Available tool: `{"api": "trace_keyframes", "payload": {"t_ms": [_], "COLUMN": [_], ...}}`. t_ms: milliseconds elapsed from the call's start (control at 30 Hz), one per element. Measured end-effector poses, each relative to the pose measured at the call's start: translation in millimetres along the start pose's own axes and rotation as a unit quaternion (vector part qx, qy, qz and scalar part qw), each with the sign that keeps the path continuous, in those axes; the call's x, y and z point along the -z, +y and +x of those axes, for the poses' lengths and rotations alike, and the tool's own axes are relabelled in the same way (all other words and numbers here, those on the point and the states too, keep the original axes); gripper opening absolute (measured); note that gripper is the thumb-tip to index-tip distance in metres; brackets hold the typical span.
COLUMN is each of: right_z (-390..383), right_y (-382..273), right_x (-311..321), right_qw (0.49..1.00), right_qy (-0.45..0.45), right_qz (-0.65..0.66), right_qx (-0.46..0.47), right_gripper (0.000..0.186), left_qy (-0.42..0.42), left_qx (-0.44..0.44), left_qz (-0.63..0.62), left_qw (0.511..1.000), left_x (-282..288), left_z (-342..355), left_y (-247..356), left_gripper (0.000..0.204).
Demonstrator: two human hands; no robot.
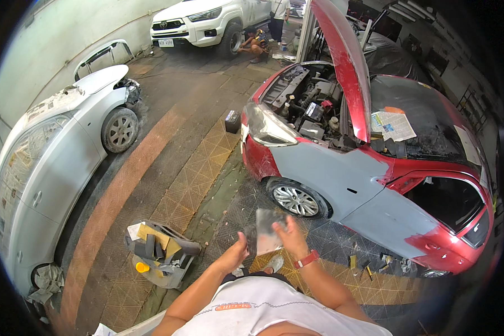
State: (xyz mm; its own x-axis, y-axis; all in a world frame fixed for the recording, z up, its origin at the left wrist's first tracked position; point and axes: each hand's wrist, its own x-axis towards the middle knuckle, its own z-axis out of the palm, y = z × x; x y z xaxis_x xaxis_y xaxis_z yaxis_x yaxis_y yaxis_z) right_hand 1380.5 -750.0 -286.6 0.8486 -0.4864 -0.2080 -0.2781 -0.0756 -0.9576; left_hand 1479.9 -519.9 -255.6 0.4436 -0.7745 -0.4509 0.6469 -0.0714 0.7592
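My right hand (288, 238), with a red band at the wrist, grips a thin, greyish square sheet (267, 227) with a smudged surface. My left hand (235, 252) is closed with the thumb up, just left of the sheet, beside a dark patch; what it holds is unclear. Past my hands is a red car with grey patches on its fender and door (325, 171), its hood (350, 67) raised over the exposed engine. A newspaper (397, 126) lies near the windshield.
A low stand (182, 266) with sanding sheets and a yellow cup (142, 267) is left. A white car (73, 157) lines the left side. Behind, a person (256, 45) crouches by a white pickup (201, 19), another (277, 22) stands. A battery (233, 122) rests on the floor.
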Motion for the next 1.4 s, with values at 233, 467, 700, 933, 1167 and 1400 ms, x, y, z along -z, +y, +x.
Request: {"api": "trace_keyframes", "payload": {"t_ms": [233,467,700,933,1167,1400], "right_z": [-41.9,-40.4,-29.3,-48.1,-38.9,-19.3], "right_y": [-71.6,-31.8,-41.7,-74.3,-26.0,-40.9], "right_x": [-16.8,-27.3,-25.2,-31.1,-35.2,-32.1], "right_qw": [0.960,0.992,0.999,0.935,0.989,0.994], "right_qy": [-0.145,0.015,0.007,-0.067,0.069,-0.107], "right_qz": [0.239,-0.091,0.033,0.346,-0.111,-0.022], "right_qx": [-0.009,0.085,0.006,-0.036,0.063,0.027], "right_gripper": [0.037,0.037,0.039,0.038,0.037,0.039], "left_qy": [0.048,-0.016,-0.064,0.026,0.026,-0.134], "left_qx": [-0.129,-0.071,-0.024,-0.093,-0.080,-0.001], "left_qz": [0.007,0.159,-0.052,-0.031,0.238,-0.298], "left_qw": [0.990,0.985,0.996,0.995,0.968,0.945], "left_x": [18.3,18.2,9.1,30.0,14.7,34.9], "left_z": [-1.1,-1.7,-9.4,-9.6,-15.2,4.4], "left_y": [18.7,5.8,15.4,30.2,19.2,-20.0], "left_gripper": [0.063,0.045,0.056,0.056,0.060,0.071]}}
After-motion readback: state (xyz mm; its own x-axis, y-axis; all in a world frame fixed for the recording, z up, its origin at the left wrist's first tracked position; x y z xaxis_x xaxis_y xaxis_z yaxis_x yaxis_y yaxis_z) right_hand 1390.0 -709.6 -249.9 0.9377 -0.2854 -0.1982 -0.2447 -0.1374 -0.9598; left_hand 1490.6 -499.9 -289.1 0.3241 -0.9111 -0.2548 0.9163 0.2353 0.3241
